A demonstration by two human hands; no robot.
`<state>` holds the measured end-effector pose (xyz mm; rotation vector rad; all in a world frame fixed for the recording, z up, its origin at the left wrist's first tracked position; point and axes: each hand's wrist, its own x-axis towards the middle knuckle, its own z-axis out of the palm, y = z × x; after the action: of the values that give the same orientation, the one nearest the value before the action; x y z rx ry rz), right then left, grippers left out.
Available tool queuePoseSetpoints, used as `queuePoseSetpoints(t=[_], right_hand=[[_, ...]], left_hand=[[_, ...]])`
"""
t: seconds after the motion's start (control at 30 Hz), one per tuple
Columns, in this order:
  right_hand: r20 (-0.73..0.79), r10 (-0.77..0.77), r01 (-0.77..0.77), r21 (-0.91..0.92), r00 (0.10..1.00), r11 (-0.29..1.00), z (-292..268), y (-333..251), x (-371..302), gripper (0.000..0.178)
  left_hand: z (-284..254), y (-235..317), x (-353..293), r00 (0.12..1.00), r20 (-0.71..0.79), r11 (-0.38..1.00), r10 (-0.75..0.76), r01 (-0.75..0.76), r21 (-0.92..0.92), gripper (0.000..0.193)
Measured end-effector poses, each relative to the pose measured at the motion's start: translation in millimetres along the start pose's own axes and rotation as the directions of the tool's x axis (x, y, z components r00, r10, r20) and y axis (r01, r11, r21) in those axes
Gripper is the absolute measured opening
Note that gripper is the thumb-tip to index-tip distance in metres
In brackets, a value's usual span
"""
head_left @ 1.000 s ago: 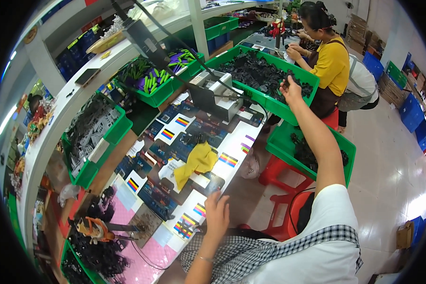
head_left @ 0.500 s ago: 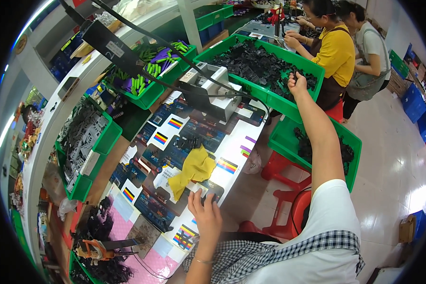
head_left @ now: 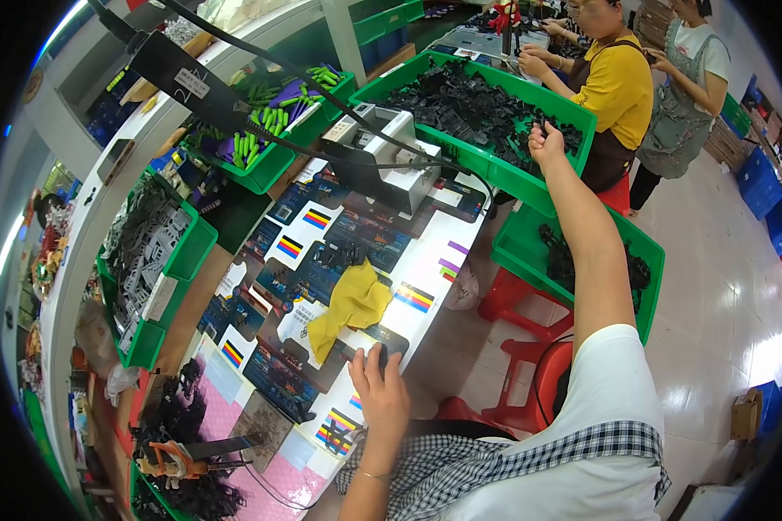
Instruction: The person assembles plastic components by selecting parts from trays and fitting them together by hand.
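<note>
My right arm reaches out to the far right, over a large green bin [head_left: 513, 189] heaped with small black plastic parts [head_left: 460, 104]. At the bin's right end my right hand [head_left: 546, 143] is closed, its fingers curled together above the parts. Whatever lies between those fingertips is too small to make out. Close to my body, my left hand [head_left: 381, 391] hovers or rests at the table's near edge with its fingers apart, holding nothing. A crumpled yellow cloth [head_left: 352, 306] lies just beyond it. A few black parts [head_left: 337, 432] sit on the printed sheet beside my left wrist.
A second green bin [head_left: 521, 236] with black parts stands by red stools [head_left: 530, 382]. A grey-white machine [head_left: 400, 174] with cables occupies the table's far end. Green bins of grey parts [head_left: 152, 260] and green-purple pieces [head_left: 252, 148] line the left. Two co-workers work at the far right.
The view has shifted slightly. My right hand stays over the bin, its fingers turned a little; my left hand has barely moved. The farther co-worker now stands more upright with hands raised.
</note>
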<state>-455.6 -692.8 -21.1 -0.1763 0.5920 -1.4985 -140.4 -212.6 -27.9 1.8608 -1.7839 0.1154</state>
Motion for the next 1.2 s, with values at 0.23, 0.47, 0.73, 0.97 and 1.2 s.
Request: queuePoseSetpoints(t=[0.23,0.47,0.73,0.97,1.2], right_hand=[[0.02,-0.053,0.053,-0.005,0.998,0.999,-15,-26,10,0.025],[0.009,-0.036,0.036,0.01,0.999,0.999,-4,-16,3,0.026],[-0.001,-0.207,0.207,-0.059,0.978,0.977,11,-20,-32,0.028],[0.49,-0.166,0.459,-0.573,0.856,0.678,74,74,-244,0.028],[0.552,0.317,0.252,-0.722,0.771,0.645,49,179,-427,0.033]], left_hand=[[-8,-4,22,0.984,-0.07,0.944,-0.166,0.138,-0.299,0.036],[3,-52,63,0.949,-0.152,0.954,-0.275,0.249,-0.169,0.034],[13,-60,60,0.968,-0.152,0.976,-0.198,0.182,-0.116,0.021],[-31,-27,33,0.928,-0.259,0.924,-0.268,0.172,-0.342,0.036],[-83,-4,2,0.919,-0.007,0.26,-0.394,0.105,-0.96,0.028]])
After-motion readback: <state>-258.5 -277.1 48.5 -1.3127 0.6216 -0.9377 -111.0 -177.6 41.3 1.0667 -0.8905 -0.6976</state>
